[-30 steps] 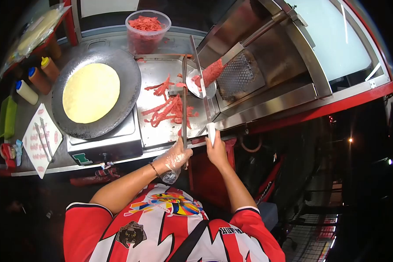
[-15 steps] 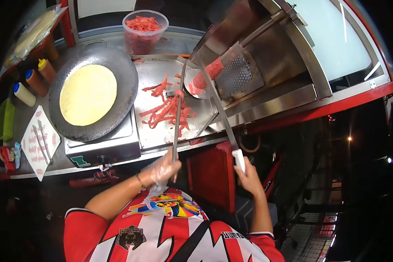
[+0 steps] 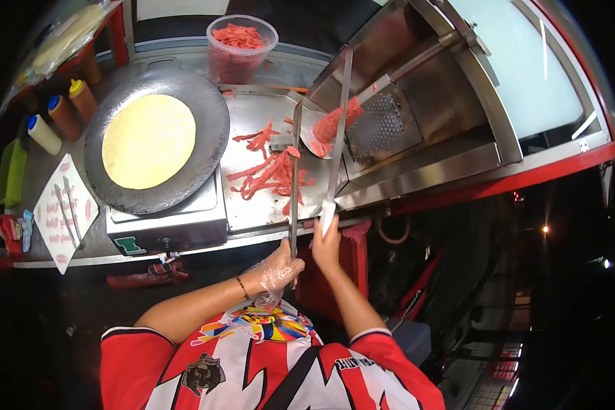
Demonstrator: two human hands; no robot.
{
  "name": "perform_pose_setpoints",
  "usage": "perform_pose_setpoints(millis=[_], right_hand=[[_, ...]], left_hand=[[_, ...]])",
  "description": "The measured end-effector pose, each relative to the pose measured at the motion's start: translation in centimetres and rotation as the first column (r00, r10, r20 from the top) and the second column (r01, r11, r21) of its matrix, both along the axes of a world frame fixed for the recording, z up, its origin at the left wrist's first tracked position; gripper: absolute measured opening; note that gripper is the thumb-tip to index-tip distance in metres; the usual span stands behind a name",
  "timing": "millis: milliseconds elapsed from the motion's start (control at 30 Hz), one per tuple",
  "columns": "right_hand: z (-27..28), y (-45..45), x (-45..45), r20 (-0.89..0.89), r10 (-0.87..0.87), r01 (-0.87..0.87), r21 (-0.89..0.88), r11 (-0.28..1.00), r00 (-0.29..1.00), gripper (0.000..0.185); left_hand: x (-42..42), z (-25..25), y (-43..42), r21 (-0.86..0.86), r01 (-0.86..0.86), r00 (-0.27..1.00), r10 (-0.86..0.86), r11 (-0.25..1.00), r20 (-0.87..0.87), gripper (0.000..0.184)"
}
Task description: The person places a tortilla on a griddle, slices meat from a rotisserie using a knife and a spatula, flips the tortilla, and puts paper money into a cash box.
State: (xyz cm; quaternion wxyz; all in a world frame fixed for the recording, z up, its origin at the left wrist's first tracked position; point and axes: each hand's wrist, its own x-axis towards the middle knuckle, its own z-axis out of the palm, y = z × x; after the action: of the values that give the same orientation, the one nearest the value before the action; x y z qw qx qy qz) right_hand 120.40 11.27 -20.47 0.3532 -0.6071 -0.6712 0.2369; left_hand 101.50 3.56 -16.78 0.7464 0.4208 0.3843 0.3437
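My left hand [image 3: 280, 268], in a clear plastic glove, is closed on a long, thin metal tool [image 3: 295, 198] with a red scrap of meat [image 3: 293, 152] stuck to it. My right hand [image 3: 326, 247] grips a long knife [image 3: 335, 147] by its white handle, blade pointing away from me. The blade passes in front of a red cone of meat [image 3: 343, 117] on a spit; whether it touches is unclear. Cut strips of meat [image 3: 270, 179] lie on the steel tray [image 3: 246, 212] beneath the tool.
On the left, a pale flatbread [image 3: 149, 141] rests on a round dark griddle [image 3: 208, 147]. Behind the tray stands a clear tub [image 3: 238, 65] of red meat. Sauce bottles [image 3: 64, 117], printed paper [image 3: 51, 212] with tongs [image 3: 72, 213] and a perforated burner [image 3: 387, 126] surround the work area.
My right hand has swung the knife left, closer to my left hand, and its blade now stands more upright. The meat-specked tool stays in my left hand. The view has shifted slightly.
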Motion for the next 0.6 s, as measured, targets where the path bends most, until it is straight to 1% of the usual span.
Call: perform_pose_setpoints(millis=[33, 100, 167, 200, 300, 333, 367, 433, 467, 500, 533, 567, 600], right_hand=[[0.7, -1.3, 0.0, -0.025, 0.004, -0.006, -0.07, 0.998, 1.0, 0.033], [2.8, -0.4, -0.6, -0.076, -0.035, 0.017, -0.226, 0.974, 0.997, 0.03], [2.7, 4.2, -0.5, 0.075, 0.083, -0.084, 0.015, 0.996, 0.994, 0.027], [5.0, 5.3, -1.8, 0.057, 0.055, -0.051, -0.059, 0.997, 0.997, 0.027], [3.9, 2.5, -0.7, 0.118, 0.069, -0.07, 0.001, 0.998, 0.991, 0.03], [3.1, 0.0, -0.1, 0.054, 0.047, -0.047, 0.003, 0.999, 0.997, 0.032], [1.1, -2.1, 1.8, 0.101, 0.104, -0.114, 0.099, 0.989, 0.989, 0.035], [1.2, -4.2, 3.4, 0.172, 0.042, -0.025, -0.104, 0.994, 0.984, 0.031], [0.8, -3.5, 4.1, 0.184, 0.069, -0.062, -0.046, 0.997, 0.98, 0.031], [2.2, -1.5, 3.3, 0.195, 0.096, -0.101, 0.019, 0.995, 0.976, 0.03], [3.5, 0.6, 2.6, 0.188, 0.087, -0.073, -0.081, 0.994, 0.978, 0.031], [4.3, 2.0, 2.2, 0.255, 0.093, -0.085, -0.043, 0.995, 0.962, 0.032], [5.4, 1.6, 2.2, 0.256, 0.107, -0.097, -0.054, 0.994, 0.961, 0.032]], left_hand=[[-0.2, 0.4, 0.3, -0.004, -0.003, 1.0, 0.003, 1.0, 0.0, 0.026], [-0.1, 0.4, 0.3, 0.005, 0.003, 1.0, -0.003, 1.0, -0.017, 0.029], [0.2, -0.4, 0.7, 0.038, 0.001, 0.999, 0.001, 0.999, -0.042, 0.036], [0.2, -0.5, 0.9, 0.031, 0.003, 0.999, -0.001, 1.0, -0.048, 0.041], [0.3, -0.7, 2.1, 0.068, -0.013, 0.998, 0.017, 0.998, -0.065, 0.045], [0.0, -0.6, 2.5, 0.068, -0.014, 0.997, 0.019, 0.998, -0.076, 0.048], [-0.3, -0.3, 2.8, 0.06, -0.021, 0.996, 0.026, 0.998, -0.083, 0.048], [-0.6, 0.7, 3.3, 0.039, -0.029, 0.995, 0.032, 0.999, -0.093, 0.048], [-0.5, 0.4, 3.5, 0.018, -0.016, 0.995, 0.018, 1.0, -0.102, 0.049], [-0.5, 0.8, 3.5, 0.012, -0.02, 0.993, 0.021, 1.0, -0.117, 0.048], [-0.4, 1.3, 3.6, 0.009, -0.025, 0.991, 0.026, 1.0, -0.132, 0.048], [-0.3, 1.7, 3.8, 0.005, -0.031, 0.989, 0.031, 1.0, -0.146, 0.047], [-0.2, 1.4, 4.2, 0.027, -0.044, 0.994, 0.046, 0.999, -0.103, 0.047]])
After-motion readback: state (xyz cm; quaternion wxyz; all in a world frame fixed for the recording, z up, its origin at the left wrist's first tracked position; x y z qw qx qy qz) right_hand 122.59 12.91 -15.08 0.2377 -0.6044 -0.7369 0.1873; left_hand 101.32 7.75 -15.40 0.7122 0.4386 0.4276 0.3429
